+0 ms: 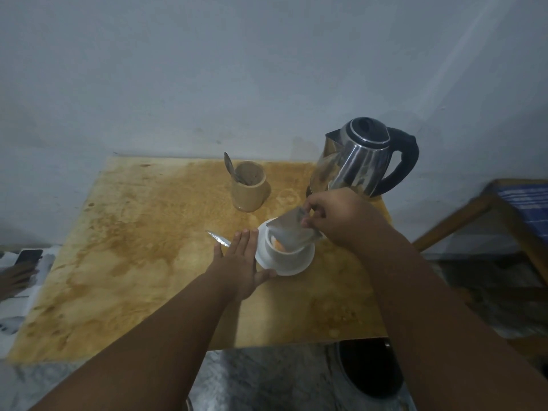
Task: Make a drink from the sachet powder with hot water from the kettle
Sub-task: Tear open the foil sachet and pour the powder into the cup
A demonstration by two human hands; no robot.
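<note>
A white cup [278, 253] stands on a white saucer [292, 266] on the stained wooden table [133, 247]. My right hand [341, 215] pinches a silver sachet [292, 231], tipped mouth-down over the cup, and orange powder [279, 244] lies inside the cup. My left hand [241, 262] is flat and open against the saucer's left rim, fingers together, holding nothing. A steel kettle [358, 158] with a black handle stands behind my right hand. A torn silver strip [218, 238] lies just beyond my left fingertips.
A tan holder [248, 185] with a spoon [231, 167] in it stands at the back middle. A wooden chair [504, 215] is off to the right. Another person's hand [14, 277] and a phone [28, 256] show at the left edge. A dark round object [370, 372] sits on the floor.
</note>
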